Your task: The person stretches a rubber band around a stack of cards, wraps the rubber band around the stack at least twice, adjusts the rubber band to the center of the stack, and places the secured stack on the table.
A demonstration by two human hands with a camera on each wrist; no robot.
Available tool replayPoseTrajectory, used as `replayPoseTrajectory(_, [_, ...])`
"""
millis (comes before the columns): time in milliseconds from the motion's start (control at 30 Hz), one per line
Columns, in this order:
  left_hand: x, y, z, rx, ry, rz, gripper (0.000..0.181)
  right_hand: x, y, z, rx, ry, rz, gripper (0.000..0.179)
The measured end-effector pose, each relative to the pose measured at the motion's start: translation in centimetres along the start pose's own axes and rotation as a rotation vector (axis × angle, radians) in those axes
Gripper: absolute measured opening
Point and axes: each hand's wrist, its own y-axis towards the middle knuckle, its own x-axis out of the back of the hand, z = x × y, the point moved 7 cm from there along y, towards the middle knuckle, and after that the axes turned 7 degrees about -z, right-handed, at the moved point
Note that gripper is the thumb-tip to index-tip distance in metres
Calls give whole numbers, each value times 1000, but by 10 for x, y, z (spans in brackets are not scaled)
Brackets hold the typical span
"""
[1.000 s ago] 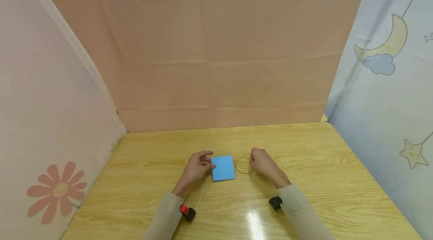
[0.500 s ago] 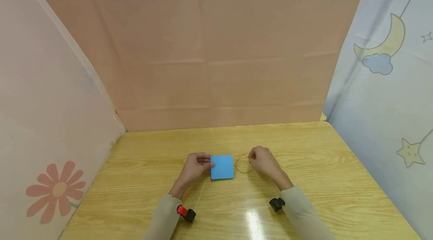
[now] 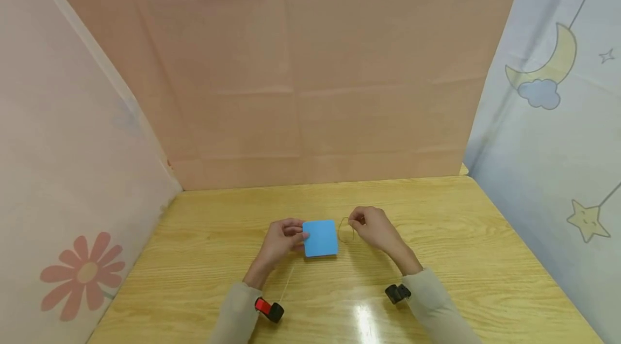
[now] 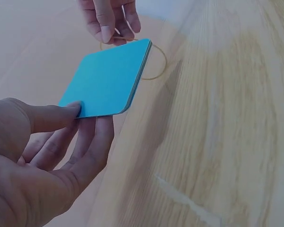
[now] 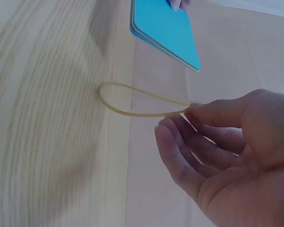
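A thin stack of blue square cards with rounded corners (image 3: 321,238) is pinched along its left edge by my left hand (image 3: 280,242), thumb on top and fingers underneath. In the left wrist view the stack (image 4: 109,78) is tilted and held above the table. My right hand (image 3: 375,227) pinches a yellowish rubber band (image 3: 345,232) between thumb and fingertips. The right wrist view shows the rubber band (image 5: 128,113) hanging as a slack, open loop beside the stack's near corner, apart from it.
Both hands are over a wood-grain table (image 3: 218,274). A peach-coloured sheet (image 3: 301,90) stands along its far edge, with patterned white cloths (image 3: 97,144) at the sides. Black cameras (image 3: 276,312) are strapped to the wrists.
My right hand has moved a little left and up, bringing the rubber band closer to the blue stack. The loop looks narrower from the head view. My left hand keeps its grip.
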Motion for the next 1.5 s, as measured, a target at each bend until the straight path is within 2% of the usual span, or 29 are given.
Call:
replayPoseTrajectory(233, [-1,-1,1,7,1,6,35,0,-1,10,36,43,8,10])
replayPoseTrajectory(433, [-6,-3,3,11,-2,13,42,-3,-2,15,16,93,36,10])
replayPoseTrajectory(667, [-11,-2,6,20,-5,8,38,-6,-3,22,64,98,38,7])
replayPoseTrajectory(1033, [-12,-1,6,48,-34,-16,35,-10,-3,22,60,121,54,8])
replayPoseTrajectory(1500, [-9,3,6,35,-71,-36,34,-18,-10,21,66,155,70,6])
